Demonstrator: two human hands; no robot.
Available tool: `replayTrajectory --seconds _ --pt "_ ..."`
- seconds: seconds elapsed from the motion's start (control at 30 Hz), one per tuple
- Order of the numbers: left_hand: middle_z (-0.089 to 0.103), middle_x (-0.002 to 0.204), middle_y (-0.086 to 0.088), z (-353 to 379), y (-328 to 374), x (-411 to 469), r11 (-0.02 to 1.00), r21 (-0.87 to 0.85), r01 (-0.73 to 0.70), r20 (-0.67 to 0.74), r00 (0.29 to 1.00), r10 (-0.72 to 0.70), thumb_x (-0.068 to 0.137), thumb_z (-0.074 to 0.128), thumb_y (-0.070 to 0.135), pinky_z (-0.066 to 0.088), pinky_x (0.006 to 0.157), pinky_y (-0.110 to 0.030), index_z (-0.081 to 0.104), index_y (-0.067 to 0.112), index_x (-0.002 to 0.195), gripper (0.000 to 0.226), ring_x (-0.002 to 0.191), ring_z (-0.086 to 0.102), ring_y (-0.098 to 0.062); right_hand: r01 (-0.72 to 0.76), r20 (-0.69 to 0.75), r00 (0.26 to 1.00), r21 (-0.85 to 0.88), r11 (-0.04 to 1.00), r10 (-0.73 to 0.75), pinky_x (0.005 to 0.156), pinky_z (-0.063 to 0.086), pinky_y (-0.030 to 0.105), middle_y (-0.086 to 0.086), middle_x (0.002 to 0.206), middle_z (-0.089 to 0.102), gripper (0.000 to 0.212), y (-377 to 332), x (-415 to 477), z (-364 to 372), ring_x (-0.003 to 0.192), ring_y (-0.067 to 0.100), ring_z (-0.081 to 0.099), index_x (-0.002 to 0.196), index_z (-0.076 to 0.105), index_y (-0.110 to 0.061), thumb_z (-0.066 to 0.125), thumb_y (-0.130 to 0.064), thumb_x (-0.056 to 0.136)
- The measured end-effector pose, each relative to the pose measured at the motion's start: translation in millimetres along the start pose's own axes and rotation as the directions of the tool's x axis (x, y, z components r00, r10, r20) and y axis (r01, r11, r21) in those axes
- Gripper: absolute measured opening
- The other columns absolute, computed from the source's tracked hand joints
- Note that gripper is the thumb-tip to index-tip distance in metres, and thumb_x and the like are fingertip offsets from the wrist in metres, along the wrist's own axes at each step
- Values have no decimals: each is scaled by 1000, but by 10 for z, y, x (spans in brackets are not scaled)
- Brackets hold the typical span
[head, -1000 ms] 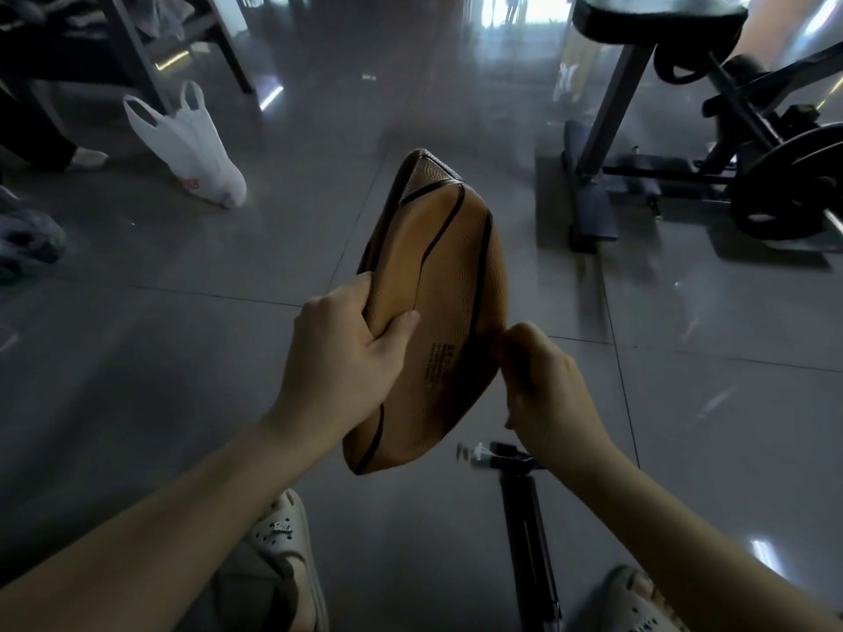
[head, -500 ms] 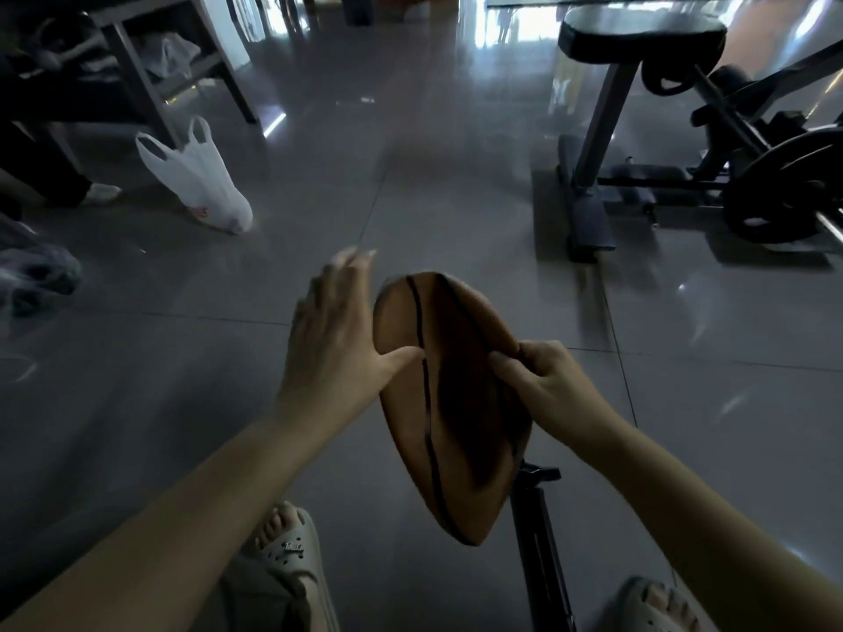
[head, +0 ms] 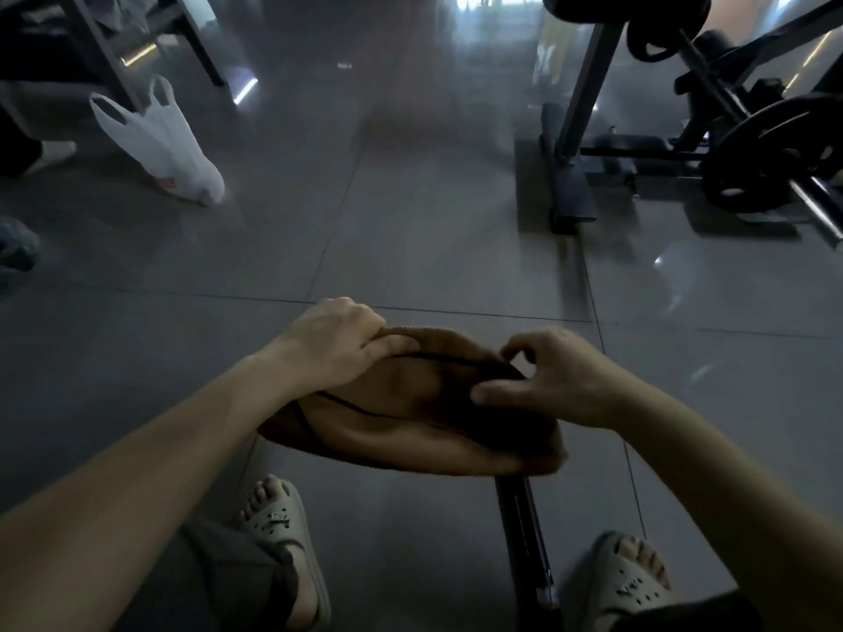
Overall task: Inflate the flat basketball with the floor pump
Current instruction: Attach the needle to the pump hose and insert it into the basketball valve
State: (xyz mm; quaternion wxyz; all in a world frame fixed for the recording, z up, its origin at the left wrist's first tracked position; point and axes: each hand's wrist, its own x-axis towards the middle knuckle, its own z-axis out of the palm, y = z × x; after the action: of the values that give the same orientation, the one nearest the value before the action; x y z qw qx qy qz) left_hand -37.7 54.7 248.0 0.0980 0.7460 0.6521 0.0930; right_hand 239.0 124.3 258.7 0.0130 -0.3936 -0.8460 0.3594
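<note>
The flat basketball [head: 410,417] had turned from standing on edge to lying nearly level at centre frame, above the floor pump [head: 524,540]. The left hand [head: 337,344] gripped its left rim and the right hand [head: 552,380] pinched its right. Judgement: valve search continuing, pump unconnected.

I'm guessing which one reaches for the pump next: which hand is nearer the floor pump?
Right. The right hand pinches the flat basketball almost directly above the floor pump; the left hand grips the ball's other end, farther to the pump's left.
</note>
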Motion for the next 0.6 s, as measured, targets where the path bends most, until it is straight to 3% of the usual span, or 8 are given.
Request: replayTrajectory --seconds 0.1,0.2,0.3,0.37,0.43,0.5,0.6 --pt "50 50 0 -116 -108 -36 964 -234 128 25 992 -126 84 41 77 34 46 -22 55 5 58 77 44 47 -12 60 -21 998 93 994 -59 66 58 43 -2 79 70 17 93 -32 -8 68 14 66 87 69 -27 68 -44 87" --pt "57 60 2 -193 -46 -120 946 -257 198 116 978 -173 83 39 79 39 51 -25 61 9 72 75 52 54 -13 155 -51 988 191 969 -148 60 57 36 0 75 71 16 84 7 -3 63 17 66 85 72 -21 62 -30 95" --pt "64 105 15 -204 127 -223 984 -156 90 12 996 -89 77 49 81 44 73 -27 55 33 122 66 86 60 -4 217 -43 976 273 937 -213 49 41 32 12 64 62 28 27 63 -29 52 28 55 78 69 -12 60 -31 97" --pt "60 127 15 -153 258 -262 993 -104 -64 -123 991 50 77 65 73 47 84 -30 44 35 140 77 102 59 -6 237 -37 970 338 911 -239 49 40 35 14 63 61 29 18 99 -91 53 33 52 75 68 -11 61 -29 97" --pt "67 127 5 -96 313 -252 983 -16 -184 -243 954 174 83 67 61 55 87 -35 51 23 142 72 102 67 -15 238 -25 968 421 875 -251 51 43 42 20 68 63 32 17 101 -160 57 39 55 78 70 -6 61 -30 97" --pt "72 117 -1 -117 318 -234 976 34 -215 -324 922 214 89 63 56 59 83 -39 58 14 137 63 96 71 -19 224 -15 968 506 833 -252 50 42 45 29 71 61 41 26 97 -165 57 43 53 85 71 3 63 -36 96" --pt "75 108 -3 -159 338 -179 964 106 -246 -361 893 268 94 62 48 58 77 -34 66 8 127 52 88 72 -21 199 -22 973 577 792 -228 46 39 26 14 63 61 41 22 90 -184 49 23 50 87 69 10 61 -28 95"
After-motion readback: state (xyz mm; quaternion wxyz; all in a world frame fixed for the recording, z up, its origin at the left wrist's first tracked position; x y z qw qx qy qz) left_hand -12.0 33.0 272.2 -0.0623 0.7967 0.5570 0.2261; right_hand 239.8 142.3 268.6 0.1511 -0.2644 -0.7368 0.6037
